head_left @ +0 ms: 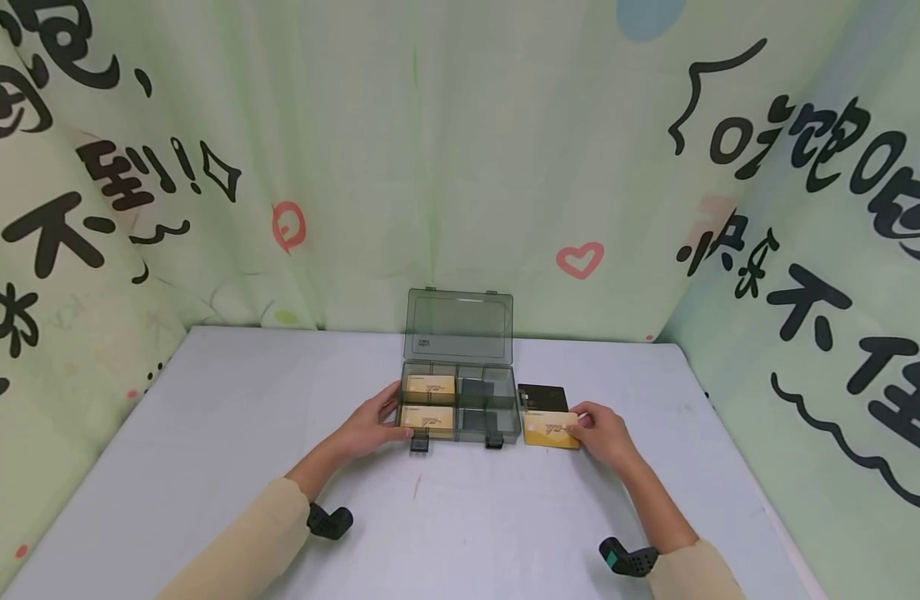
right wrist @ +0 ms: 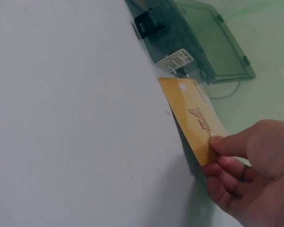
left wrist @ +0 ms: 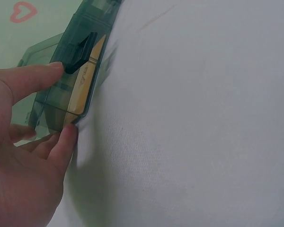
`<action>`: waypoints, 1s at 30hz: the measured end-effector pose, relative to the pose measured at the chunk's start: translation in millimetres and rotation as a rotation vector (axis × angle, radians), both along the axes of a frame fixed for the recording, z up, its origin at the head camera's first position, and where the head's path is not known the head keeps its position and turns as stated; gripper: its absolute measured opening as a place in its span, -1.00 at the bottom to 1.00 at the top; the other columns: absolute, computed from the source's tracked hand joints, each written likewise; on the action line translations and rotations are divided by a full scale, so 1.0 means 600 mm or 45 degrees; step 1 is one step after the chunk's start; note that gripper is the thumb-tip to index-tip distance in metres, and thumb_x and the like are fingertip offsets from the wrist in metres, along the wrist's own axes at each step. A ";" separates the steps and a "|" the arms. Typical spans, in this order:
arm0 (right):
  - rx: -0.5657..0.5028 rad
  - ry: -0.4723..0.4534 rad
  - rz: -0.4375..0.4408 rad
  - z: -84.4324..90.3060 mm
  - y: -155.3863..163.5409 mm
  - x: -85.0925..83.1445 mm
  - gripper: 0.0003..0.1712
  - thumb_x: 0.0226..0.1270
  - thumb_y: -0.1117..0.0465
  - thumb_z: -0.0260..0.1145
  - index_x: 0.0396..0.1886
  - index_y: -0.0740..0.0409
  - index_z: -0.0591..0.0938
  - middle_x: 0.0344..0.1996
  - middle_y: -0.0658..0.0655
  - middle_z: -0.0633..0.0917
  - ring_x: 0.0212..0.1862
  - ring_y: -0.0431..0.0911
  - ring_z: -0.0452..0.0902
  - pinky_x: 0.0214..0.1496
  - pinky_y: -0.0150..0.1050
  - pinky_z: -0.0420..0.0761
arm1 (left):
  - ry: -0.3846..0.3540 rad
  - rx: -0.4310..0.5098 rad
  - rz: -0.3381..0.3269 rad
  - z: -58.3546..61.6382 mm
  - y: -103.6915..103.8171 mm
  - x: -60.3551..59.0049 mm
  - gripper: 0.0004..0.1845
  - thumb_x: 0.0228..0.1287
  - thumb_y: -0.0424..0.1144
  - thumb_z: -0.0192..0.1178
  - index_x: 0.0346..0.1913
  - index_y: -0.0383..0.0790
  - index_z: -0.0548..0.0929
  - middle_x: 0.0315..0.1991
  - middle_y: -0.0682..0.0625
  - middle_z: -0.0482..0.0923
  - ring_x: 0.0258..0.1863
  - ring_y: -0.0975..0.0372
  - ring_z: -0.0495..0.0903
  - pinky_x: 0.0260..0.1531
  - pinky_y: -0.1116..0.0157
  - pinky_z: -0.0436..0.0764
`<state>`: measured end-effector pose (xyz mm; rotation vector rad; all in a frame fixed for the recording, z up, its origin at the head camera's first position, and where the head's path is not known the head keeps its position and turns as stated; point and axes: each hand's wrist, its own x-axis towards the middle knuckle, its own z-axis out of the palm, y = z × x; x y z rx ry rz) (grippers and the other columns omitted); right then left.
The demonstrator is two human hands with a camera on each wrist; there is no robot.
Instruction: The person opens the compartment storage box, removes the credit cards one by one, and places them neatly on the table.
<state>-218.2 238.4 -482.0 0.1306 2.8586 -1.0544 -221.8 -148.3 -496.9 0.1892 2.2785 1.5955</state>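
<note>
— Where was the gold card (head_left: 550,430), and who had it?

— It lay just right of the smoked plastic organiser box (head_left: 460,412), low over the pale table (head_left: 205,433). The right hand (head_left: 606,433) pinched its right end between thumb and fingers; in the right wrist view the card (right wrist: 196,118) stood tilted up off the surface, its far corner pointing toward the box (right wrist: 180,38).

— Anything beneath or behind it?

— A black card (head_left: 543,397) lay flat just behind it, also beside the box's right wall.

— And the other hand?

— The left hand (head_left: 373,425) steadied the box at its left front corner. The left wrist view showed the thumb (left wrist: 66,142) pressed against the corner and a straight finger (left wrist: 33,78) laid along the front wall near a dark latch (left wrist: 80,49); the fingers were not curled round anything.

— What sat in the box?

— Two more gold cards (head_left: 428,404) filled the left compartments, one behind the other, and a dark card (head_left: 477,387) lay in a rear compartment to their right. The lid (head_left: 460,325) stood open, upright at the back.

— And around it all?

— A green printed curtain (head_left: 460,167) hung behind and on both sides of the table.
</note>
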 end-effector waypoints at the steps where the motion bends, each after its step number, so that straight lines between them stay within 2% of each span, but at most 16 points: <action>1: 0.020 0.002 0.005 0.000 -0.002 -0.001 -0.72 0.28 0.30 0.30 -0.04 0.33 0.60 -0.41 0.15 0.57 -0.31 -0.05 0.43 -0.36 -0.36 0.45 | 0.000 0.001 -0.001 -0.001 0.000 0.000 0.04 0.14 -0.29 0.38 0.56 -0.11 -0.07 0.55 -0.12 -0.02 0.53 0.03 0.04 0.43 0.06 0.34; 5: 0.099 0.035 0.022 -0.002 -0.008 -0.003 -0.73 0.27 0.30 0.30 -0.07 0.35 0.60 -0.35 0.19 0.61 -0.25 -0.02 0.46 -0.27 -0.29 0.47 | 0.000 0.007 -0.004 -0.006 0.000 -0.001 0.04 0.13 -0.29 0.39 0.56 -0.11 -0.06 0.55 -0.12 -0.02 0.53 0.02 0.05 0.43 0.06 0.34; 9: 0.145 0.073 0.014 -0.005 -0.014 -0.004 -0.76 0.23 0.32 0.33 -0.14 0.36 0.61 -0.39 0.16 0.59 -0.27 -0.03 0.45 -0.25 -0.28 0.43 | -0.002 0.017 0.002 -0.009 -0.001 -0.002 0.05 0.12 -0.28 0.40 0.56 -0.11 -0.07 0.55 -0.11 -0.01 0.53 0.03 0.04 0.43 0.07 0.34; 20: 0.162 0.082 0.043 -0.010 -0.018 -0.010 -0.77 0.22 0.34 0.31 -0.16 0.40 0.60 -0.43 0.17 0.56 -0.31 -0.02 0.43 -0.30 -0.32 0.38 | 0.007 0.013 -0.003 -0.002 -0.002 -0.003 0.04 0.13 -0.31 0.38 0.56 -0.13 -0.07 0.55 -0.11 -0.03 0.52 0.03 0.05 0.42 0.10 0.35; 30: 0.196 0.091 0.080 -0.007 -0.019 -0.012 -0.76 0.20 0.36 0.31 -0.17 0.45 0.58 -0.42 0.18 0.53 -0.29 -0.01 0.42 -0.30 -0.31 0.38 | 0.014 0.008 -0.019 -0.007 -0.003 -0.006 0.04 0.13 -0.28 0.39 0.56 -0.13 -0.07 0.55 -0.15 -0.03 0.52 -0.01 0.04 0.42 0.06 0.34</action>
